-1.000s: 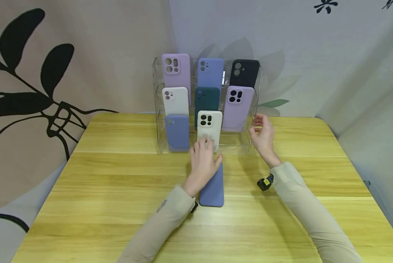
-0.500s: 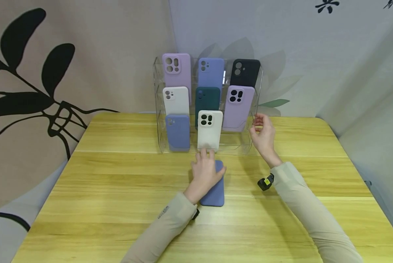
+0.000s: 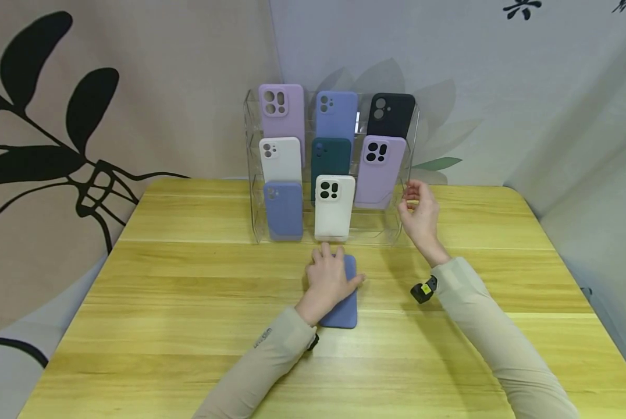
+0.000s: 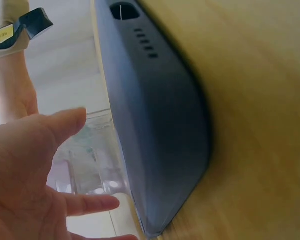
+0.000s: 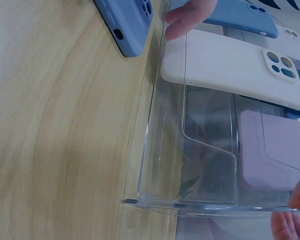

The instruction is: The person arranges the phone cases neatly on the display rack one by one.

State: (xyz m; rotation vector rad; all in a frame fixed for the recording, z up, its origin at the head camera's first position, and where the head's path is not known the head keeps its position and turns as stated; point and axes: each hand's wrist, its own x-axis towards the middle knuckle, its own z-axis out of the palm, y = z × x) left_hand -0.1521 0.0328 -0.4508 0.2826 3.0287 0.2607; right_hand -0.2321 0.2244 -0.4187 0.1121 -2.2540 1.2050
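Observation:
My left hand (image 3: 327,282) reaches over a blue phone case (image 3: 344,314) that lies on the table, its fingers spread and thumb out to the right. In the left wrist view the case's edge (image 4: 160,110) shows close up, with the palm (image 4: 20,165) beside it and nothing in the fingers. Just beyond the fingertips a white phone case (image 3: 334,209) leans in the front tier of a clear acrylic display rack (image 3: 376,224). My right hand (image 3: 420,215) pinches the rack's right side edge, with fingers (image 5: 285,225) on both sides of it in the right wrist view.
Behind stand lilac (image 3: 287,119), light blue (image 3: 336,110), black (image 3: 391,113), white (image 3: 281,160), dark green (image 3: 331,157) and lilac (image 3: 380,174) cases. Another blue case (image 3: 284,212) fills the front left. A patterned curtain (image 3: 187,87) hangs behind the wooden table (image 3: 187,291).
My left hand has drawn back from the white case in the front tier to above the blue case on the table. The right hand stays at the rack's edge.

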